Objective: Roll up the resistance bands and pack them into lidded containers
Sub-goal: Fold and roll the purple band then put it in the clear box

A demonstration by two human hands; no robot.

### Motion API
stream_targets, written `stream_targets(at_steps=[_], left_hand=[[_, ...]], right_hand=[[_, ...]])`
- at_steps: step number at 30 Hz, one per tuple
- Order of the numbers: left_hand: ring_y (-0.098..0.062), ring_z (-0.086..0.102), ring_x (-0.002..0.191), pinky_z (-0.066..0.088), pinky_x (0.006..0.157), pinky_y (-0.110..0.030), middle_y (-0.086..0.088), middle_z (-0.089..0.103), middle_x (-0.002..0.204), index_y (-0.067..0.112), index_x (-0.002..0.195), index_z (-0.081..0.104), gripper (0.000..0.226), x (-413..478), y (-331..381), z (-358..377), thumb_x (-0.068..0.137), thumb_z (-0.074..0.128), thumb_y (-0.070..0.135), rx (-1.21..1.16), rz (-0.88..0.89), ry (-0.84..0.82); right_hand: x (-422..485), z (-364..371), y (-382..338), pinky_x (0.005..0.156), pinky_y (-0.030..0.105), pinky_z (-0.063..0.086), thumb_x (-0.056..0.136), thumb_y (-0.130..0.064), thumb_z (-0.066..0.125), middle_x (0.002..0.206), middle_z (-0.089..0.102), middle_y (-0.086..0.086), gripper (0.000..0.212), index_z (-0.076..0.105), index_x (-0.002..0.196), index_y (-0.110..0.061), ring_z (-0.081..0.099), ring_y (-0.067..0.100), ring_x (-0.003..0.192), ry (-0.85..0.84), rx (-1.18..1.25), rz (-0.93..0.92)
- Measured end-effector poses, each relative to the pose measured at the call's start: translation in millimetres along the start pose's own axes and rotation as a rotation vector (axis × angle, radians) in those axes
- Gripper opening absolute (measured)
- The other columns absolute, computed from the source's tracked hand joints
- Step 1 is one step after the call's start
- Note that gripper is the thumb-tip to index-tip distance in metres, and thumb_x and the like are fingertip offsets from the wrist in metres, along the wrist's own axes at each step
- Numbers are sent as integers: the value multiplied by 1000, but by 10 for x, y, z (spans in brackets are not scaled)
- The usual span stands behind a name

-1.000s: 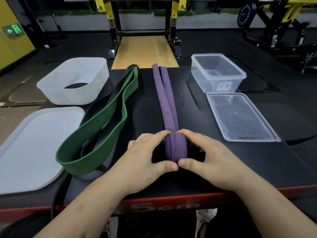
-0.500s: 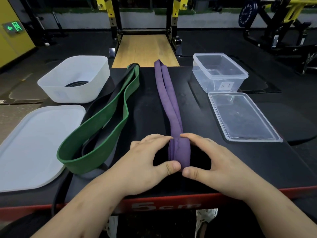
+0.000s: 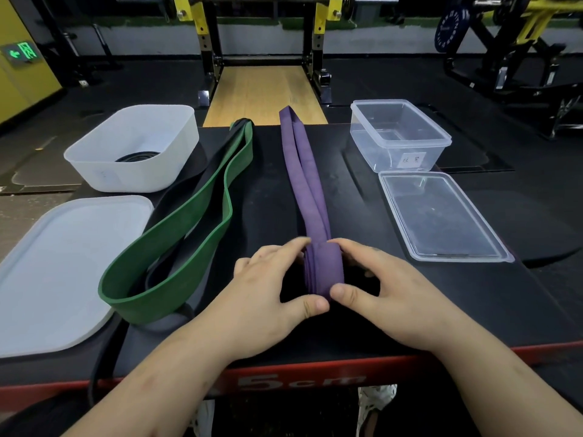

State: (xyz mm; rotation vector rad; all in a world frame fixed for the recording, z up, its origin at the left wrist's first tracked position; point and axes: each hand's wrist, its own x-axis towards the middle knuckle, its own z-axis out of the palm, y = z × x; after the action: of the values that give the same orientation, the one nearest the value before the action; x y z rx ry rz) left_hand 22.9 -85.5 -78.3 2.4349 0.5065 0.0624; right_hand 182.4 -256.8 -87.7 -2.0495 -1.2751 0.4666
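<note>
A purple resistance band (image 3: 304,181) lies lengthwise down the middle of the black platform (image 3: 426,298), its near end wound into a small roll. My left hand (image 3: 274,288) and my right hand (image 3: 388,291) pinch that roll from either side, thumbs meeting at its front. A green band (image 3: 186,228) lies in a loose loop to the left, over a black band (image 3: 186,184). A clear tub (image 3: 399,137) stands at the far right with its clear lid (image 3: 441,216) flat in front of it. At the far left a white tub (image 3: 132,149) holds a coiled black band; its white lid (image 3: 60,269) lies nearer.
The platform's near edge is red with "5cm" printed on it. A black band end hangs over that edge at the left. Beyond the platform stand a yellow squat rack (image 3: 265,36) with a wooden floor strip and gym machines at the right.
The roll has been turned further along the purple band, and the band's free length has shortened and drawn towards me. Both hands stay on the roll.
</note>
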Motion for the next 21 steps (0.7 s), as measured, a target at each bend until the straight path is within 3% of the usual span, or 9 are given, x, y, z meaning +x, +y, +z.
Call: stream_targets(at_steps=[4,7,11,15,21], left_hand=[[-3,21,136,20,104,-25,28,28,143,57,153,11,84,33,18,-15,88,65,60,-6,3,8],[5,14,124,18,103,-23,22,27,151,51,157,11,81,61,25,-22,92,59,61,17,20,4],[0,20,127,22,103,-24,23,29,150,52,156,15,84,35,3,-37,87,59,68,1,7,0],[-9,34,129,33,105,-27,28,36,139,52,151,28,88,-121,-34,21,73,49,86,-14,37,-26],[10,20,126,22,107,-19,30,33,134,43,155,26,80,-146,24,35,86,55,72,14,101,-23]], right_hand=[[53,-3,-16,109,25,44,79,-77,62,140,55,-27,80,39,150,-48,48,-9,131,-5,19,-8],[69,-19,-31,100,9,39,77,-71,69,139,55,-29,83,36,150,-51,46,-14,129,-28,42,-1],[40,-38,-81,97,13,39,81,-69,69,133,59,-27,70,45,144,-53,52,-8,126,-17,41,-16],[-99,-28,-161,89,5,39,77,-67,65,116,61,-37,44,56,119,-61,58,-10,112,21,48,-45],[-187,-74,-57,107,23,39,74,-81,62,140,47,-32,83,41,149,-52,41,-5,137,-90,-30,-39]])
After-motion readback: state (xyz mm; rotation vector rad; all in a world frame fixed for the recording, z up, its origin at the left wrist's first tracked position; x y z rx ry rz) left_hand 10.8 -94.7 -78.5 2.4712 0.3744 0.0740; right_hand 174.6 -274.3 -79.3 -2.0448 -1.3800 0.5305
